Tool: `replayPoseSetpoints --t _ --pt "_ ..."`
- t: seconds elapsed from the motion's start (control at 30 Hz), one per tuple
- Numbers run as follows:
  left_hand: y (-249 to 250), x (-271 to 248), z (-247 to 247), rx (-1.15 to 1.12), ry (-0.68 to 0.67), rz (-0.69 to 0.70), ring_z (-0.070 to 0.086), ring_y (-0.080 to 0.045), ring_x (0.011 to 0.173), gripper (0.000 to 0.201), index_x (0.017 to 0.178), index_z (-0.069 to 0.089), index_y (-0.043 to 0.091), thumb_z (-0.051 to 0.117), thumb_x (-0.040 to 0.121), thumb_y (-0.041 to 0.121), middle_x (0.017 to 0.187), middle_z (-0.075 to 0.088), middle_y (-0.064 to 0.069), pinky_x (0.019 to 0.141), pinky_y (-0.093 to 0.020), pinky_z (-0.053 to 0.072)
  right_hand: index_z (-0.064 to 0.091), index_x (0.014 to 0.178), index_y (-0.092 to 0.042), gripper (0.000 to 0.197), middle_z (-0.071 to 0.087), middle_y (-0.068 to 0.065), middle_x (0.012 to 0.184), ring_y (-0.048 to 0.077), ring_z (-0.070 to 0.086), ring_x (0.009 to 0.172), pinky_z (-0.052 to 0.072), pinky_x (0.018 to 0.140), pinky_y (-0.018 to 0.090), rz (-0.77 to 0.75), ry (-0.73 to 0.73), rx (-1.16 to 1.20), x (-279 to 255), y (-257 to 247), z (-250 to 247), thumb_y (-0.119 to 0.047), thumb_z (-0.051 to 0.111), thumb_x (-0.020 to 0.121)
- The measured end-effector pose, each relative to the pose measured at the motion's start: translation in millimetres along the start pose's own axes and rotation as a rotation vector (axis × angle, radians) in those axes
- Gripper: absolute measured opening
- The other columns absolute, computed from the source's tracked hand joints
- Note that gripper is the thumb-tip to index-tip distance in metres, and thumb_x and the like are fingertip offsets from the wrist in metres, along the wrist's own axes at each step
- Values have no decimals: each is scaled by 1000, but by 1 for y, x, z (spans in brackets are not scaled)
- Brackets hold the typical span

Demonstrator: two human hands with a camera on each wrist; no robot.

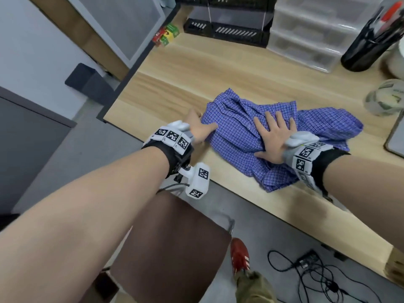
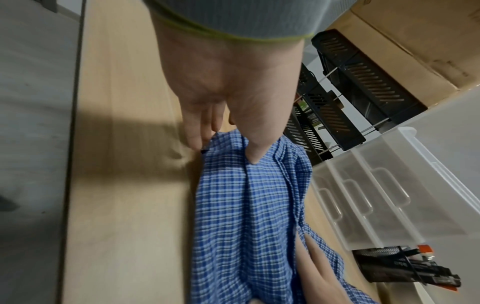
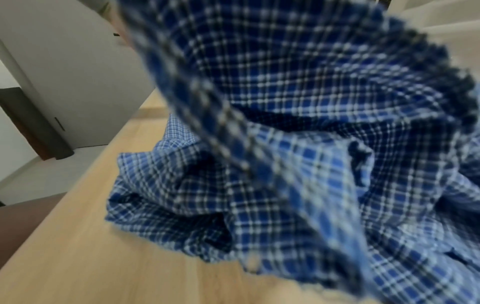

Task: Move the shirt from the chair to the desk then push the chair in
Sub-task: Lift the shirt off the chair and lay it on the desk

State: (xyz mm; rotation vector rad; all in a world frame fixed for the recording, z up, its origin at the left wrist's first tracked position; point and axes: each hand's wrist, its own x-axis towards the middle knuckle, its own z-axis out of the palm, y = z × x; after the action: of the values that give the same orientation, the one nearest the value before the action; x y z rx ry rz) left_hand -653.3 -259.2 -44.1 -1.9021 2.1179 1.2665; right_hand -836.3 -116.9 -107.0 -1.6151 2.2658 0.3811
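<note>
The blue checked shirt lies crumpled on the wooden desk, near its front edge. My right hand presses flat on top of it, fingers spread. My left hand sits at the shirt's left edge, its thumb lying on the fabric and its straight fingers on the desk beside it. In the left wrist view the thumb rests on the shirt and the desk runs alongside. Folds of the shirt fill the right wrist view and hide that hand. The brown chair stands pulled out in front of the desk.
At the back of the desk stand clear plastic drawers, a black tray rack and a black pen holder. A ball lies at the right. On the floor are cables and my red shoe.
</note>
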Motion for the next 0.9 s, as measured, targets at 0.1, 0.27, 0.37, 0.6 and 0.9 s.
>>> replayPoseSetpoints --t 0.1,0.27,0.37,0.6,0.9 --pt "-7 -6 -7 -8 18 -41 62 -28 104 69 134 43 5 73 81 38 118 56 -8 93 -44 53 -9 161 -29 117 -4 10 171 37 -3 156 6 123 62 21 -2 0 3 -1 1 -72 63 78" --pt "-29 -20 -22 58 53 -107 60 -31 113 61 136 47 5 67 87 35 127 59 -13 97 -43 51 -4 161 -26 127 -2 13 170 39 -2 156 5 122 63 58 -21 -26 -6 -13 -13 -70 72 70" --pt "-44 -30 -35 68 19 -140 65 -33 108 64 130 51 9 66 78 43 122 63 -14 95 -46 54 4 160 -19 137 3 17 169 39 -1 156 3 123 62 98 23 -62 -17 -29 -24 -72 76 57" --pt "-80 -96 -97 -2 14 -83 69 -36 100 23 78 47 12 60 94 22 97 59 -16 87 -51 60 41 146 -11 88 14 17 168 35 7 156 10 123 59 -48 239 63 -62 -91 -65 -48 67 71" --pt "-205 -203 -178 -71 58 -17 59 -26 77 28 68 45 15 57 94 18 87 57 -15 74 -39 59 59 127 -7 51 48 14 143 34 40 136 42 103 46 -83 315 126 -159 -234 -79 -25 65 79"
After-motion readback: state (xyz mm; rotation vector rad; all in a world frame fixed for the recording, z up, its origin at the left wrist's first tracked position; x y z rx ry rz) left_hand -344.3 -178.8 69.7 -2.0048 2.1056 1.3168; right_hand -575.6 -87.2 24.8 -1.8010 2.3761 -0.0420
